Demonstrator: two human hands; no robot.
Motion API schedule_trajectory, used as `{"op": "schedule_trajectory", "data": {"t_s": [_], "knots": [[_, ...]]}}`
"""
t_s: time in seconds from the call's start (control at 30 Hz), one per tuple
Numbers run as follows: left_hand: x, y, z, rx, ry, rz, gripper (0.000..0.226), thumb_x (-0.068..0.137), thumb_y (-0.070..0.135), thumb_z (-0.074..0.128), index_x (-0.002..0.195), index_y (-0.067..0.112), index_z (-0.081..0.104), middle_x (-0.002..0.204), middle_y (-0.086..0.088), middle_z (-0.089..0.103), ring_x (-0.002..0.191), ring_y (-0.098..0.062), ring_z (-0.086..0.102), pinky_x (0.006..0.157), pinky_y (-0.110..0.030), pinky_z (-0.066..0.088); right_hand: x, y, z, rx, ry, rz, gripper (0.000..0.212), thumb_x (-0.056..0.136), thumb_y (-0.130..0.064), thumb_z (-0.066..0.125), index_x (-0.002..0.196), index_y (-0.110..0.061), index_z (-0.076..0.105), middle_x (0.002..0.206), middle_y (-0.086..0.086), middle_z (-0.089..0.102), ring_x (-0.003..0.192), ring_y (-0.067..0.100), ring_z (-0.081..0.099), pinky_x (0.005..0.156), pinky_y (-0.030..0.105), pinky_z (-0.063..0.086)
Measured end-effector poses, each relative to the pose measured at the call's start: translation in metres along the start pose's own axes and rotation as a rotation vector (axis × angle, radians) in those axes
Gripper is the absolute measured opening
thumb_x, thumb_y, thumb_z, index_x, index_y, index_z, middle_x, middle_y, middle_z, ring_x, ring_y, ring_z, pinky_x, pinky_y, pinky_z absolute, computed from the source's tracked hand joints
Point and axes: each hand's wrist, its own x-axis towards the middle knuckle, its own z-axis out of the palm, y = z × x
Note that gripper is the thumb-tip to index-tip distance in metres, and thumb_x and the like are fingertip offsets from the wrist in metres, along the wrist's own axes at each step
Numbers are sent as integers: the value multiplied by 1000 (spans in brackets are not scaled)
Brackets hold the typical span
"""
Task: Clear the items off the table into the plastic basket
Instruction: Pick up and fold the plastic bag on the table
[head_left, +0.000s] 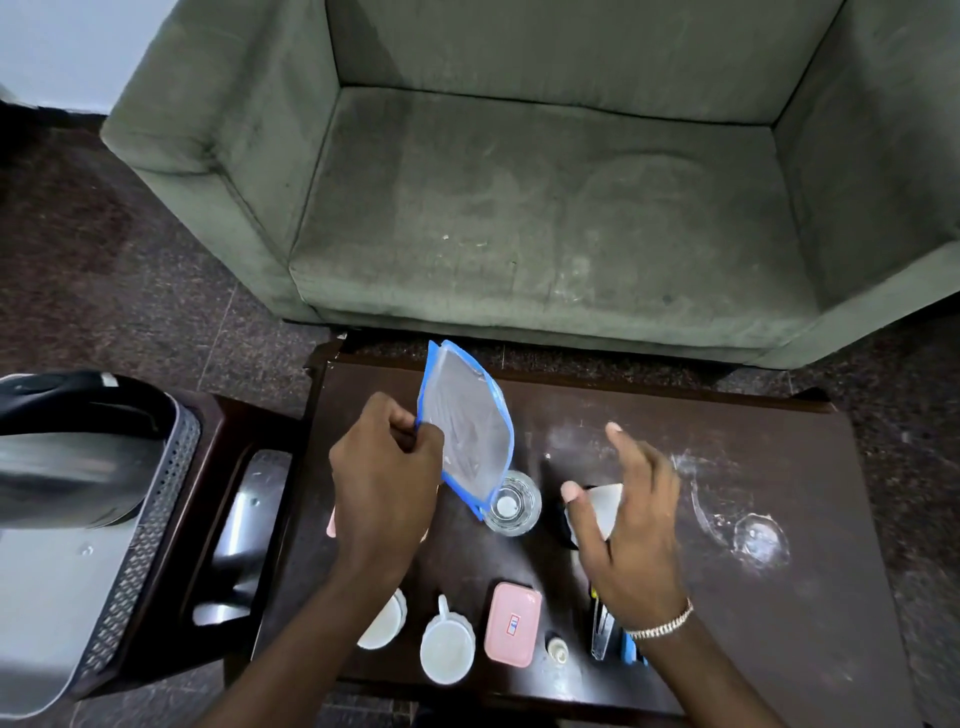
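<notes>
My left hand (384, 478) grips a clear pouch with blue edging (465, 421) by its left edge, held tilted above the dark wooden table (727, 623). The pouch's lower corner hangs over a drinking glass (514, 506). My right hand (631, 514) hovers with fingers spread over a white cup (605, 501), holding nothing. Along the near edge stand a white cup (387, 623), a white mug (447, 647), a pink lidded box (511, 623), a small bottle (558, 649) and a pen-like item (600, 634). The grey perforated plastic basket (156, 519) sits at the left with a kettle (72, 447) inside.
A wine glass (748, 530) lies on its side at the table's right. A green armchair (545, 208) stands just behind the table. A dark side table (228, 519) carries the basket and a steel tray (249, 525). Dark speckled floor surrounds everything.
</notes>
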Motion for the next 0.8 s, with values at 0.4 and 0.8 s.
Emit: {"op": "schedule_trajectory", "data": {"t_s": [0.4,0.8], "knots": [[11,24,-13,-481,-135,-191,46,81,50,71,62,12,53,53,-9,66,44,-23,65,54,-34,52,58,-106,-26,46,-270,-222,13,83,-6,70,94,-12,67,100,6,63,88,29,67,76,41,54],[36,-11,-15,-670,-669,86,80,72,17,90,136,31,44,118,-14,76,105,-26,74,87,-44,62,125,-65,-83,977,-439,195,24,79,-15,77,100,-18,67,97,23,74,81,22,69,69,22,52]]}}
